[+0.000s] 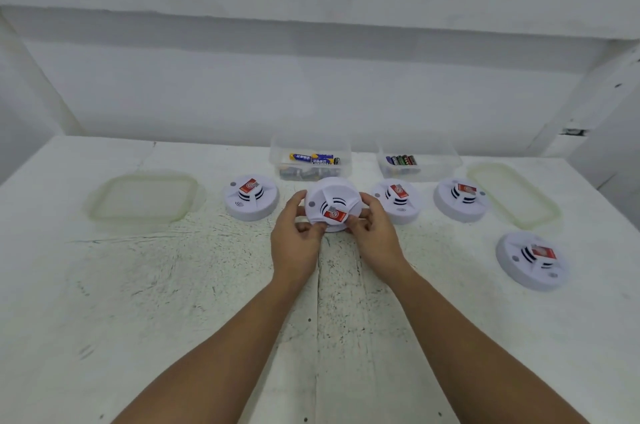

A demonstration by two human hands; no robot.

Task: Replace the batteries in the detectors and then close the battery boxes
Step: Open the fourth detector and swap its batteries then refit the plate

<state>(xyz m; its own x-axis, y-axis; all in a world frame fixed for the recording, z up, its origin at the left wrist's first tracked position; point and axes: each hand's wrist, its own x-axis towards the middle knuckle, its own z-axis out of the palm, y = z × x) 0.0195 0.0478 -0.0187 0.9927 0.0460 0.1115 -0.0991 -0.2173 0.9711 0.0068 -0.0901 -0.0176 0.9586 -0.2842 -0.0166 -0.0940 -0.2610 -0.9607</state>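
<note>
The middle detector (pixel 332 191) was white with dark vent slits (pixel 327 207) and a red label (pixel 335 215). The counter (pixel 173 302) was white, mottled with dark flecking. The lid (pixel 143 198) at nine o'clock was pale green.

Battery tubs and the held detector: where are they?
Left tub (pixel 277 163), head view, clear wall.
Right tub (pixel 450 164), head view, clear wall.
Held detector (pixel 329 191), head view, white top.

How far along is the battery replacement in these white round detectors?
Nothing shows as done: the four white round detectors on the white scuffed table lie face up, battery boxes hidden. In hand: the left hand and right hand hold the fifth detector, tilted. Left, apparently: every swap and closing.
</note>
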